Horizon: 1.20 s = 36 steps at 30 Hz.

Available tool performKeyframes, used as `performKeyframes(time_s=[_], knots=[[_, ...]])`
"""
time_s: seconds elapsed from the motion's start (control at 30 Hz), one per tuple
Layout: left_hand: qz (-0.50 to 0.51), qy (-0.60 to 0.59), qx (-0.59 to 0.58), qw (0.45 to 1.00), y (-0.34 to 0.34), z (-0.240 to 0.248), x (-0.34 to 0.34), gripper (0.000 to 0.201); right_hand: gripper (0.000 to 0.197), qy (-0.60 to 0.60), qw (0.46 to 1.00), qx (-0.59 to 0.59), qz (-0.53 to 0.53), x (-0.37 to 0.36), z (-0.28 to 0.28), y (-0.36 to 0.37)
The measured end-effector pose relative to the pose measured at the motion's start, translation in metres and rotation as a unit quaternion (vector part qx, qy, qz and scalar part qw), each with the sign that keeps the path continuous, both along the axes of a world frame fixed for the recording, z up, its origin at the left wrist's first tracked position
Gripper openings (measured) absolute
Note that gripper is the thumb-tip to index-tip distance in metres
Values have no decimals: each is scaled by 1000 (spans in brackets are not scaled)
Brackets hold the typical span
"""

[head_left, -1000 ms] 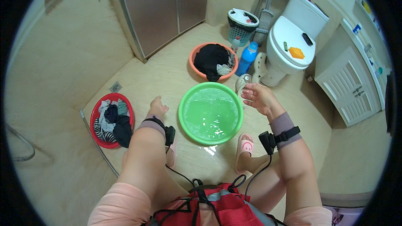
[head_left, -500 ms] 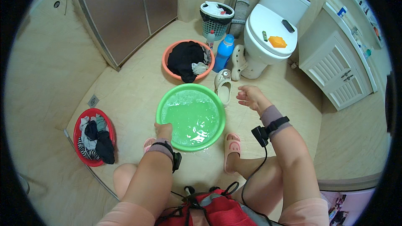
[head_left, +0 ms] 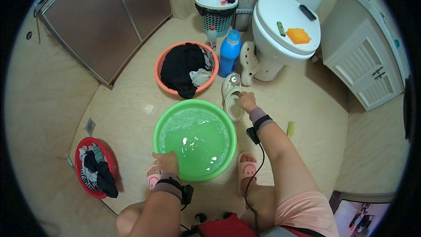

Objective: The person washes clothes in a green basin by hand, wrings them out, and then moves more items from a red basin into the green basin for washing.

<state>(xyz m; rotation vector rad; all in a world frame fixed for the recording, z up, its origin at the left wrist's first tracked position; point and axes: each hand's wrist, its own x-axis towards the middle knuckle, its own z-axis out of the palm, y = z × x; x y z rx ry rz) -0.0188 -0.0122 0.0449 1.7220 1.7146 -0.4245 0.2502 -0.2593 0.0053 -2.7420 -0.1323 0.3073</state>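
A round green basin [head_left: 228,158] of sudsy water stands on the floor before me. My left hand [head_left: 166,163] is closed on its near left rim. Just beyond the basin's right side lies a cream clog [head_left: 233,110] with a round charm on its toe. My right hand [head_left: 248,101] has reached this clog, its fingers closed at the clog's right edge, partly hidden behind the hand. The second cream clog [head_left: 248,63] leans on its side against the toilet base, next to a blue bottle [head_left: 230,55].
An orange basin [head_left: 161,85] holds dark clothes. A red basin [head_left: 115,166] with laundry sits at left. A lined wastebasket [head_left: 217,19], a small white bottle [head_left: 212,38] and the toilet [head_left: 274,13] stand at the back. A yellow object [head_left: 291,128] lies at right, near a white cabinet [head_left: 351,68].
My right hand has moved leftward and down from above the floor to the cream clog, and its fingers have closed. My left hand stays at the basin rim. The view has shifted.
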Motion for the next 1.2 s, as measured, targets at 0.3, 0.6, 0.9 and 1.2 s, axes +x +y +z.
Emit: performKeyframes(time_s=[0.3,0.6,0.9,1.2], knots=[[-12,62,124,990,-11,11,15,69,32,44,999,9,26,39,-79,-27],[-4,82,143,986,-12,-1,14,71,31,-6,992,69,-107,35,-53,-144],[-45,106,209,971,5,-29,0,71,29,-189,962,-20,-194,22,-3,-51],[-108,-3,159,981,4,-33,-21,88,41,-229,966,81,89,52,16,96]])
